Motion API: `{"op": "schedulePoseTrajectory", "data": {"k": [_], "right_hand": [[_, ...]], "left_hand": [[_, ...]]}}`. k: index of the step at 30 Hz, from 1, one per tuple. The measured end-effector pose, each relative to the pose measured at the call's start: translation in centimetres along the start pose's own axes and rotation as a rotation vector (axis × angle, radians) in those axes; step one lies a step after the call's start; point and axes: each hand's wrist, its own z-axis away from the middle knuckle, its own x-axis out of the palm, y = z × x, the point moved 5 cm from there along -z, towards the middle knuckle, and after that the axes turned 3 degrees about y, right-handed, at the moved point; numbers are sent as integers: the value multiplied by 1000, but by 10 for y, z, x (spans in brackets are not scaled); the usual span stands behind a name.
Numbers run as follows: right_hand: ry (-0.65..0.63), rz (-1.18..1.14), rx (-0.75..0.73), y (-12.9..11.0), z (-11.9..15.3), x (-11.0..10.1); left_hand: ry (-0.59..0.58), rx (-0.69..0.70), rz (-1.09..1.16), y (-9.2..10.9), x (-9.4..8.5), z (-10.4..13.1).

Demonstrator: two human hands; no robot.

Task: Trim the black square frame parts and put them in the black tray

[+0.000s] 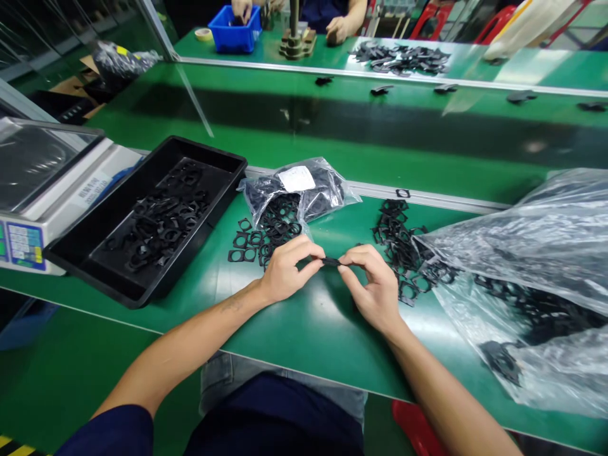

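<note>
A small black plastic part [331, 261] is pinched between both hands above the green table, seen nearly edge-on. My left hand [287, 269] grips its left end with thumb and forefinger. At the opposite end, my right hand [373, 285] closes on it the same way. Square black frames with round holes [240, 239] lie left of my left hand, by a clear bag of black parts [297, 183] bearing a white label. To the right of my right hand spreads a pile of similar black frames [396, 237].
A black tray [190, 256] of black rings sits left, beside a weighing scale [57, 183]. A large clear bag [532, 234] with black parts covers the right. Beyond a metal rail [427, 197], black pieces lie in a row; a person's hands work near a blue bin [235, 35].
</note>
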Motion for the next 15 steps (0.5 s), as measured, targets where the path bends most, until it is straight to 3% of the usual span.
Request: {"op": "schedulePoseTrajectory", "data": {"k": [11, 15], "right_hand": [[-3, -42, 103, 6, 3, 2], [-11, -134, 179, 10, 3, 5]], "left_hand": [[-7, 83, -12, 4, 2, 4], [-21, 4, 29, 1, 2, 2]]}}
